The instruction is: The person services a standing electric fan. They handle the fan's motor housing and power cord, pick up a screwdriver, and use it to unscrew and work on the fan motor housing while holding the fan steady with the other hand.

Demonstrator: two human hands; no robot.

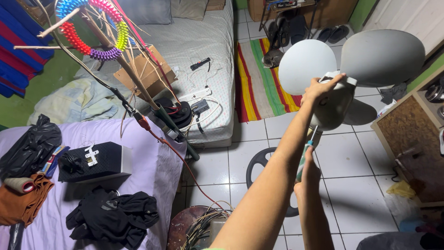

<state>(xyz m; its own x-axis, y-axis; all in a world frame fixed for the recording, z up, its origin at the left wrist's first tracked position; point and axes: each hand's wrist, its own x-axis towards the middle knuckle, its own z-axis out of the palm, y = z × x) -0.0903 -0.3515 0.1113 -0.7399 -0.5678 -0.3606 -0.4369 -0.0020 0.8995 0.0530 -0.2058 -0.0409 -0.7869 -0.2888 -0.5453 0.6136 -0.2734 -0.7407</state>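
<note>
Grey plastic three-bladed fan propeller [370, 60]: gripped at hub by left hand [319, 90], fingers wrapped.
Right hand [309, 173]: fingers closed around green-handled screwdriver [306, 155], tip up at the hub.

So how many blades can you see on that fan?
3. One blade is upper left of the hub, above the left hand; one is upper right; one is lower right, partly hidden behind the hub.
</note>
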